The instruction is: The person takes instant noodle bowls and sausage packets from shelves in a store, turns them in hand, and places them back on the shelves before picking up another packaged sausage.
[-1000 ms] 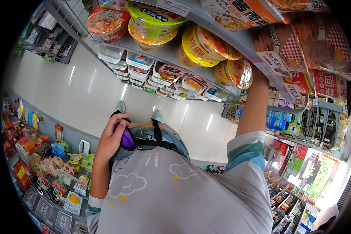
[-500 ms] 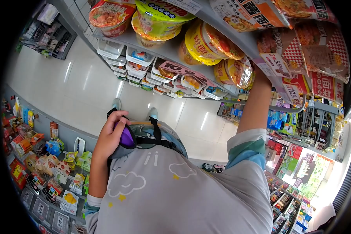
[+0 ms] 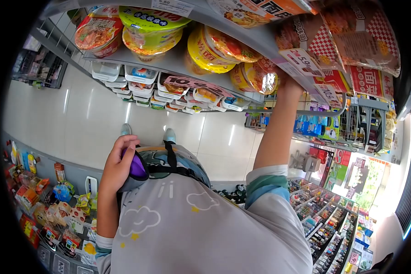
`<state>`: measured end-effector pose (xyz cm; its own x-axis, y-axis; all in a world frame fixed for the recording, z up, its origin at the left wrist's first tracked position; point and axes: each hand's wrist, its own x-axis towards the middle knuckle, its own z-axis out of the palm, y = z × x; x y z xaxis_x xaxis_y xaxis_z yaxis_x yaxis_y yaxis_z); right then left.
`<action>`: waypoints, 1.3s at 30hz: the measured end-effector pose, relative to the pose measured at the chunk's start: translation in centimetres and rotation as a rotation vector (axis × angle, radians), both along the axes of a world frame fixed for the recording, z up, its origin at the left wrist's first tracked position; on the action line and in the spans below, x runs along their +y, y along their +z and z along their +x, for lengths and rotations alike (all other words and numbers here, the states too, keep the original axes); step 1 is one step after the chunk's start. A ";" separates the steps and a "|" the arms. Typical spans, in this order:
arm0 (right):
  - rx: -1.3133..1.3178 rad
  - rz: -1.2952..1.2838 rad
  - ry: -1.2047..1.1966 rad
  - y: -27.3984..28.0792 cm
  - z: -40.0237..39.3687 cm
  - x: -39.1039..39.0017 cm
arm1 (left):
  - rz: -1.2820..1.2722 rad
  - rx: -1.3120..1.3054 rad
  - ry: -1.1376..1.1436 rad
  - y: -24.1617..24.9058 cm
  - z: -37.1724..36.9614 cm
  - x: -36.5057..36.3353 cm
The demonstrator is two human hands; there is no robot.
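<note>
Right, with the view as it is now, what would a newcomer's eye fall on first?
Probably the green noodle bowl and, to its right, the yellow noodle bowl, both bright on the grey shelf at the top. Next, the right hand, partly hidden at the shelf's right end, beside a tilted, shiny-topped noodle cup. Then the purple, black-edged pad by the left hand, left of centre.

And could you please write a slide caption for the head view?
Right arm extended beside a yellow instant-noodle bowl on a shop shelf, left fingers resting on purple padded fabric.
</note>
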<state>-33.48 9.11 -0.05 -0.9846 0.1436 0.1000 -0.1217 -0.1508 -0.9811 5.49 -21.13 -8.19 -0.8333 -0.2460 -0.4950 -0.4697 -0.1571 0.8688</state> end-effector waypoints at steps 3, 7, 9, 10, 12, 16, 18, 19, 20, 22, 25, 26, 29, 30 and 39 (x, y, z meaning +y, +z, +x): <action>0.034 0.143 -0.015 -0.1 2.6 0.6 | 0.024 -0.012 -0.041 0.6 -0.9 -0.1; -0.101 0.015 -0.115 1.1 6.8 1.6 | 0.031 0.021 -0.073 0.1 -1.8 0.0; -0.114 0.042 -0.133 1.7 8.6 1.9 | 0.017 0.021 -0.089 0.2 -2.3 0.0; -0.149 0.029 -0.123 1.7 9.4 2.1 | 0.019 0.019 -0.097 0.2 -2.5 0.0; -0.202 0.046 -0.113 1.2 10.3 2.6 | -0.005 0.033 -0.108 0.1 -3.0 -0.2; -0.332 -0.030 -0.104 0.1 11.0 3.8 | -0.002 0.022 -0.134 0.2 -3.7 -0.2; -0.397 -0.081 -0.067 -0.8 10.6 4.5 | 0.010 0.023 -0.130 0.1 -4.0 0.0; -0.461 -0.130 -0.023 -0.9 10.5 4.6 | 0.011 0.022 -0.136 0.2 -4.2 0.0; -0.461 -0.130 -0.028 -1.0 10.7 4.5 | 0.006 0.027 -0.144 0.2 -4.3 0.0; -0.540 -0.051 -0.220 -0.1 11.1 2.2 | 0.000 0.033 -0.154 0.4 -4.6 0.0; -0.535 -0.176 -0.011 0.3 11.6 2.3 | 0.001 0.026 -0.164 0.6 -4.9 -0.1; -0.534 -0.177 -0.011 0.3 11.5 2.4 | 0.010 0.023 -0.163 0.7 -5.0 -0.1; -0.552 -0.369 0.095 -0.1 11.3 2.8 | 0.026 0.031 -0.173 0.6 -5.1 -0.5; -0.531 -0.371 0.078 -0.2 11.4 2.6 | 0.034 0.042 -0.182 0.6 -5.1 -0.6; -0.420 -0.350 -0.037 0.0 15.5 2.8 | 0.039 0.102 -0.413 3.3 -7.4 -1.3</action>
<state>-18.01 11.88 -0.06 -0.9232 0.1335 -0.3603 0.2579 -0.4797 -0.8387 -1.91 -22.43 -4.85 -0.9034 0.1358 -0.4068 -0.4115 -0.0073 0.9114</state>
